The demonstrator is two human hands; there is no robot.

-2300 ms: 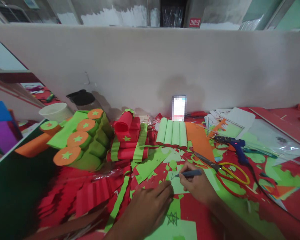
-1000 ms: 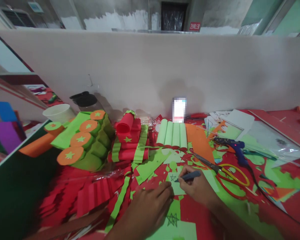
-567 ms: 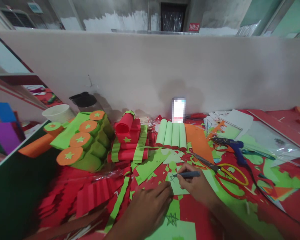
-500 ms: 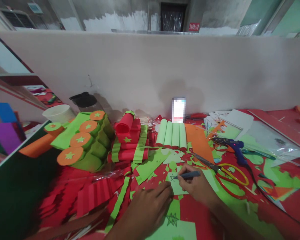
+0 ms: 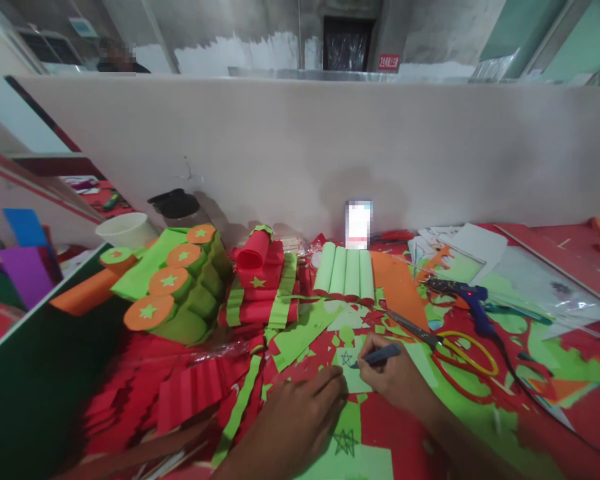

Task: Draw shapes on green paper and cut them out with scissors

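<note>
My right hand (image 5: 384, 375) grips a dark blue marker pen (image 5: 383, 355), its tip down at a small light green paper piece (image 5: 359, 381). A star outline (image 5: 347, 359) is drawn on that piece, just left of the tip. My left hand (image 5: 307, 403) lies palm down beside it, fingers stretched out, fingertips on the paper's left edge. Nothing shows in the left hand, though its underside is hidden. Nearer to me lies another light green sheet (image 5: 370, 463), with overlapping star outlines (image 5: 345, 443) drawn at its upper edge.
Scissors (image 5: 443, 343) with yellow and red handles lie right of my hand, beyond them a blue glue gun (image 5: 473, 300) with its cord. Paper models in green-orange (image 5: 180, 293) and red (image 5: 260, 280) stand left. Green tubes (image 5: 344, 272) sit before a lit phone (image 5: 359, 225). Scraps cover the red table.
The pen tip has shifted slightly right and down from the drawn star, with my right hand. My left hand keeps its place on the paper. A person's head appears behind the partition at upper left.
</note>
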